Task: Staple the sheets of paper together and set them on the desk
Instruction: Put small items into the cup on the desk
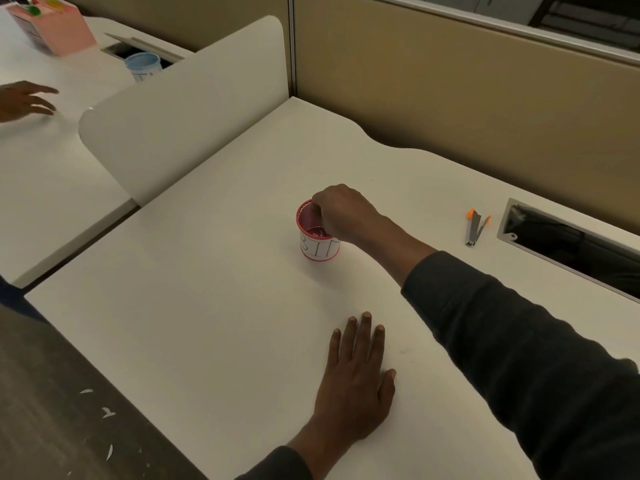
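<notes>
No sheets of paper show on the white desk [207, 306]. A small stapler [476, 226] with orange ends lies open near the desk's right side, clear of both hands. My right hand [343, 213] reaches over a red cup [318, 249] marked "BIN" at the desk's middle. Its fingers curl over the cup's right rim and the fingertips are hidden inside. My left hand [356, 386] lies flat on the desk near the front edge, fingers straight, holding nothing.
A cable slot [571, 244] is cut into the desk at the far right. A white divider panel [180, 109] stands on the left. Beyond it, another person's hand [24, 100], a blue cup [143, 65] and a pink box [52, 26] are on the neighbouring desk. Paper scraps [107, 412] litter the floor.
</notes>
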### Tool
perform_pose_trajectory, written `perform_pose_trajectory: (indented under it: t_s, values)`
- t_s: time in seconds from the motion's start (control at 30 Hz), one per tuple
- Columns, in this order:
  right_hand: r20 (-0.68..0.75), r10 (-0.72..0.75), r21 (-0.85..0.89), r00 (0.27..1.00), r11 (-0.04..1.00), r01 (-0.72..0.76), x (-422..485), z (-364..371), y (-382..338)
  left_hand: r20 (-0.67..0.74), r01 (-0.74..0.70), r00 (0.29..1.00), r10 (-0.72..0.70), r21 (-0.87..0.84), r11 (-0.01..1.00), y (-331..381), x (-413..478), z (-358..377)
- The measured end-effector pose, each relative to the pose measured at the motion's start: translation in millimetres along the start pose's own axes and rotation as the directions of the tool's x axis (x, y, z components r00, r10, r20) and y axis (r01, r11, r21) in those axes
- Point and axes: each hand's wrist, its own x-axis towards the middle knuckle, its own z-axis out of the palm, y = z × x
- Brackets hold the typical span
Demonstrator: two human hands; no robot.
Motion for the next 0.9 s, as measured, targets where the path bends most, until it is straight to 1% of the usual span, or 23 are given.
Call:
perform_pose_trajectory:
  t_s: [0.13,0.3,0.37,0.43,0.53,0.63,0.7,0.77,0.83,0.9]
  values:
    - [-0.022,-0.077,-0.123,0.997,0.99,0.073,-2.9,4.5,-4.6,-0.008,-0.007,1.0,0.007,-0.004,1.0,-1.2,0.2,-0.3]
    - [-0.074,-0.097,-0.075,0.993,0.993,0.091,-7.6,0.9,-4.1,0.014,-0.005,1.0,0.005,-0.01,1.0,0.0,0.1,-1.6]
    - [-0.117,-0.072,0.034,0.991,0.996,0.077,-15.7,-7.7,0.3,0.006,-0.011,1.0,0.011,-0.022,1.0,-0.5,-0.5,-1.3]
    - [-0.168,-0.007,0.21,0.986,0.977,0.042,-30.7,-20.3,9.3,0.013,-0.022,1.0,0.022,-0.037,0.999,-1.8,-1.3,-1.3]
    - [-0.205,0.146,0.451,0.968,0.892,-0.039,-72.4,-29.6,34.9,-0.008,-0.049,0.999,0.048,-0.029,0.998,-3.2,-1.6,-1.9]
    - [-0.162,0.269,0.541,0.949,0.829,-0.142,-129.0,-10.6,64.3,-0.009,-0.058,0.998,0.058,-0.012,0.998,-4.2,-2.3,-1.7]
    - [-0.127,0.341,0.563,0.932,0.798,-0.215,-171.4,18.9,80.5,-0.01,-0.059,0.998,0.059,-0.001,0.998,-3.2,-1.8,-1.3]
    - [-0.124,0.386,0.559,0.914,0.788,-0.257,-212.3,55.3,88.3,-0.007,-0.054,0.999,0.054,0.015,0.998,-4.5,-1.8,-0.2]
    - [-0.128,0.384,0.481,0.914,0.83,-0.281,-249.4,91.4,89.1,-0.002,-0.051,0.999,0.051,0.023,0.998,-4.2,-1.0,0.7]
    - [-0.124,0.349,0.385,0.929,0.88,-0.279,-276.0,118.3,84.2,-0.011,-0.051,0.999,0.052,0.025,0.998,-4.4,-1.2,1.0]
